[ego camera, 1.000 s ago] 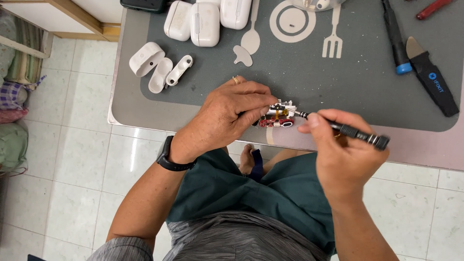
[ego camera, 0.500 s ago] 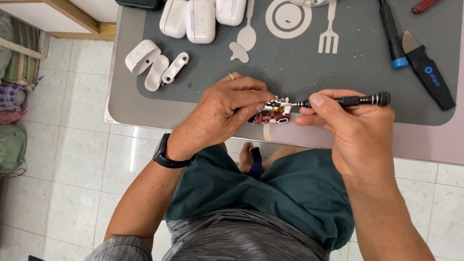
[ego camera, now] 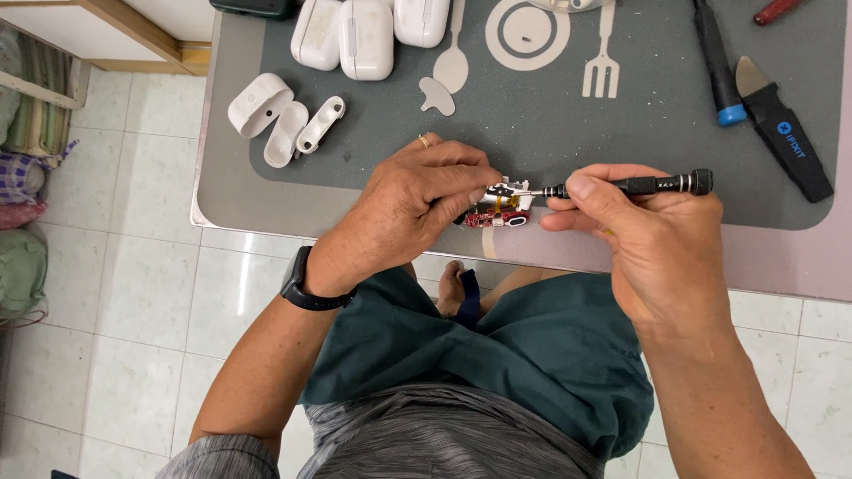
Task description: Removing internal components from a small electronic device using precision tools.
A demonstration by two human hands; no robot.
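Head view: small red-and-white circuit assembly with a yellow strip [ego camera: 495,207] pinched in the left hand [ego camera: 417,208], grip clamped on it from the left, just above the near edge of the grey counter [ego camera: 266,191]. Slim black knurled metal precision screwdriver [ego camera: 626,186] clamped in the right hand [ego camera: 652,235], thumb and fingertips closed round its shaft. Long axis of the driver running left to right, nearly level, tip pointing left and touching the assembly's right end. Assembly's long axis also roughly left-right, lying between both hands, directly left of the right-hand grip.

red circuit board [ego camera: 493,215], black screwdriver [ego camera: 639,185], grey mat [ego camera: 550,124]
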